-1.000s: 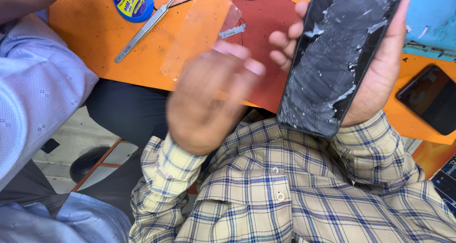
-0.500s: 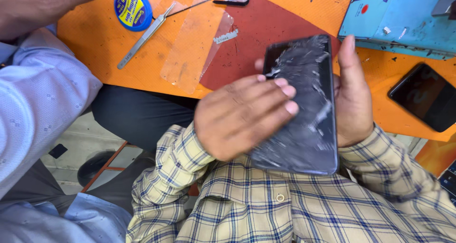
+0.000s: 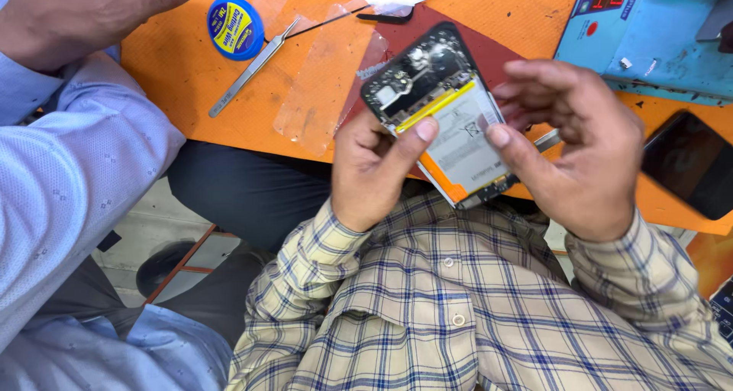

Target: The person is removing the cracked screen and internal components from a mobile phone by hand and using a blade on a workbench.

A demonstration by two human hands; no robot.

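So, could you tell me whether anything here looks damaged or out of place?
Yes: the phone held in the left hand and right hand has no back cover, so its battery and circuit board lie bare. Tweezers lie loose on the orange mat.

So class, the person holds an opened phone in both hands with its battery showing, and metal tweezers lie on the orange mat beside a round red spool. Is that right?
Not quite: the round spool is blue with a yellow label, not red, as the head view shows. The rest holds: the left hand and right hand hold the opened phone, battery showing, and the tweezers lie on the orange mat.
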